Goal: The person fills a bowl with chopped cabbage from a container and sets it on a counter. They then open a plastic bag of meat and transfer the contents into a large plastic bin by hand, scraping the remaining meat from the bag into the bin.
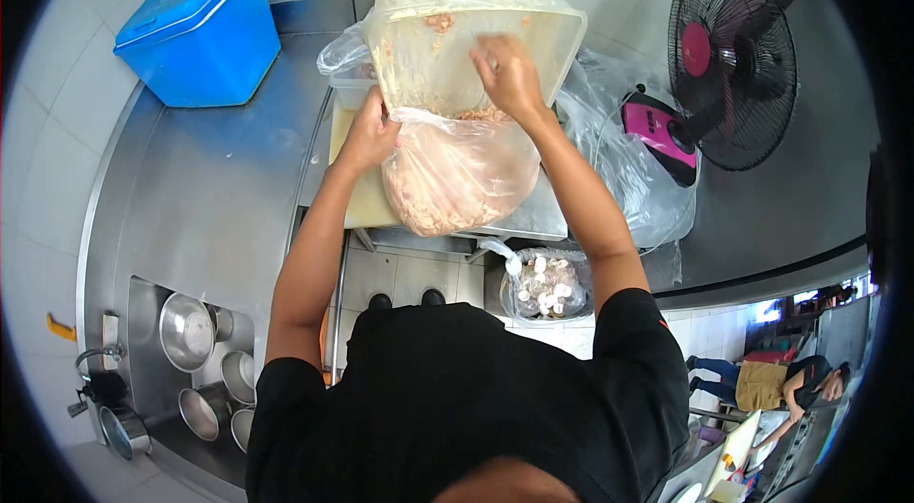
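A large translucent plastic tub is tipped toward me, its inner walls smeared with pale minced meat. A clear plastic bag, bulging with the same pinkish mince, hangs at the tub's lower edge. My left hand is closed on the bag's mouth at the tub's left corner. Inside the tub's opening, my right hand is raised in front of the back wall. Its thumb stands apart and its fingers are slightly blurred, with nothing seen in them. Some mince lies along the tub's lower lip.
On the left counter stands a blue cooler box; metal pots sit in the sink below. To the right are a fan and loose plastic sheeting. A lined bin is on the floor. Another person works far right.
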A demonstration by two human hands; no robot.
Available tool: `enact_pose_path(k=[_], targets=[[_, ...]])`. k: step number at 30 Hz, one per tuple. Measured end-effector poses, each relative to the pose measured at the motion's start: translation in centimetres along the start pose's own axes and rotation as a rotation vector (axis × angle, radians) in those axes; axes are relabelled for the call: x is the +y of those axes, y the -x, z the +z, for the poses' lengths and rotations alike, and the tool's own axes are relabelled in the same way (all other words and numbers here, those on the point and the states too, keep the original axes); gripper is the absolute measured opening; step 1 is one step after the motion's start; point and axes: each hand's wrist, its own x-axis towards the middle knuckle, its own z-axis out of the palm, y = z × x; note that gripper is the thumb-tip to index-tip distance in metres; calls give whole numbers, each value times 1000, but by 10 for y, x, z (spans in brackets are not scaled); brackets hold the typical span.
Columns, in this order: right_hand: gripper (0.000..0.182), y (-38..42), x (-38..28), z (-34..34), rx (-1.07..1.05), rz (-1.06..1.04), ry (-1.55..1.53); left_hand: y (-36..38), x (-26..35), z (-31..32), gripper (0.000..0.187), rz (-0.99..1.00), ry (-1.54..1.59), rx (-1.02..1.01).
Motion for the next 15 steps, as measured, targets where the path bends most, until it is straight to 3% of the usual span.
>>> enact_pose_path(k=[1,2,3,4,6,11,13,15], targets=[[18,-11,-9,-4,0,-1,-5,0,3,0,34,-24,-3,-11],[21,-23,-18,-7,143,-116,49,1,4,-2,34,-24,-10,-10],[25,-31,-22,-6,291,-230,104,0,4,-4,41,-46,-27,-60],[25,-36,-21,0,301,-230,101,-2,5,-6,49,-66,-44,-110],[27,-44,-17,11,175,-319,103,-1,4,-7,51,-69,-46,-140],[20,-62,-20,38,145,-487,-4,-5,1,-8,57,-97,-2,-176],[20,-46,-9,40,-48,-615,51,-4,-2,-11,59,-99,-44,-182],[18,-7,19,55,-184,-613,19,-3,-3,-11,59,-77,-10,-143]])
